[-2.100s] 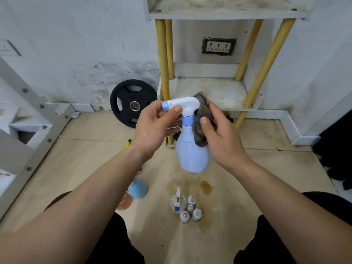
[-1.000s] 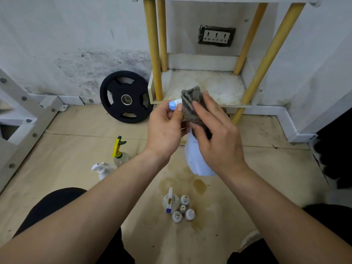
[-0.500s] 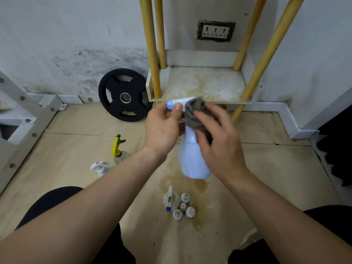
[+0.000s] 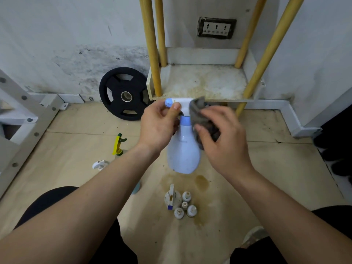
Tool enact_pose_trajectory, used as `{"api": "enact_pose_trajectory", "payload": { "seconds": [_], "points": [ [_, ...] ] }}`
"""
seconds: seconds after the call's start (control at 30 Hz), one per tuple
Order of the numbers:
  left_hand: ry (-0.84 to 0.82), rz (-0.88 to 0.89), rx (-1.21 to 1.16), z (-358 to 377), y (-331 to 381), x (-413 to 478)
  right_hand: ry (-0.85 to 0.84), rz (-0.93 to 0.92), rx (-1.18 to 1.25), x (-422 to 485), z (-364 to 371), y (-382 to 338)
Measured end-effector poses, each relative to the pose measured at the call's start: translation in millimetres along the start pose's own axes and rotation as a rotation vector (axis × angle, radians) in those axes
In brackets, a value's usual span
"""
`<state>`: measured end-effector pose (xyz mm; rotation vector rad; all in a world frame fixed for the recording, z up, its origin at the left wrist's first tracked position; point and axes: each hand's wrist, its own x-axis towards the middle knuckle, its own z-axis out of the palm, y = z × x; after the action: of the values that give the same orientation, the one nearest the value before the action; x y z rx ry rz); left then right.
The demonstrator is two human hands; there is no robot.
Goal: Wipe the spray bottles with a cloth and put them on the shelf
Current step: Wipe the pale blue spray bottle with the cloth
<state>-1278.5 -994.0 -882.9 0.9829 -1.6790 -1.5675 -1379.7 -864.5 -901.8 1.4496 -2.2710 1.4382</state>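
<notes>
A pale blue spray bottle [image 4: 183, 155] with a white trigger head hangs in the air in front of me. My left hand [image 4: 159, 126] grips its trigger head and neck. My right hand [image 4: 222, 141] holds a grey cloth [image 4: 202, 119] pressed against the bottle's neck and right shoulder. Behind them stands the low white shelf [image 4: 205, 83] with yellow legs; its stained bottom board holds nothing. On the floor to the left lie a yellow-green spray bottle [image 4: 119, 143] and a white sprayer head [image 4: 100, 164].
A black weight plate [image 4: 123, 93] leans on the wall left of the shelf. Several small white bottles [image 4: 180, 203] stand on the stained wooden floor between my knees. A white metal frame [image 4: 22, 115] runs along the left. A wall socket [image 4: 216, 28] sits behind the shelf.
The cloth slid from the top of the trigger head down to the bottle's neck and shoulder. My view tilted down and the bottle now hangs lower, in front of the shelf's edge.
</notes>
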Motion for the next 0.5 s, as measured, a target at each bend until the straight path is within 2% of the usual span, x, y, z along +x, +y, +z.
{"api": "enact_pose_trajectory", "payload": {
  "seconds": [0.03, 0.1, 0.4, 0.5],
  "points": [
    [-0.022, -0.002, -0.004, 3, -1, -2, 0.092, 0.019, 0.007, 3, -1, -3],
    [-0.074, 0.024, -0.001, 10, -5, -7, 0.154, 0.042, 0.020, 6, 1, -7],
    [-0.141, 0.184, 0.108, 21, -5, -15, 0.156, 0.146, 0.097, 10, 4, -10],
    [-0.192, 0.219, 0.156, 19, -2, -15, 0.143, 0.125, 0.095, 10, 2, -9]
  ]
}}
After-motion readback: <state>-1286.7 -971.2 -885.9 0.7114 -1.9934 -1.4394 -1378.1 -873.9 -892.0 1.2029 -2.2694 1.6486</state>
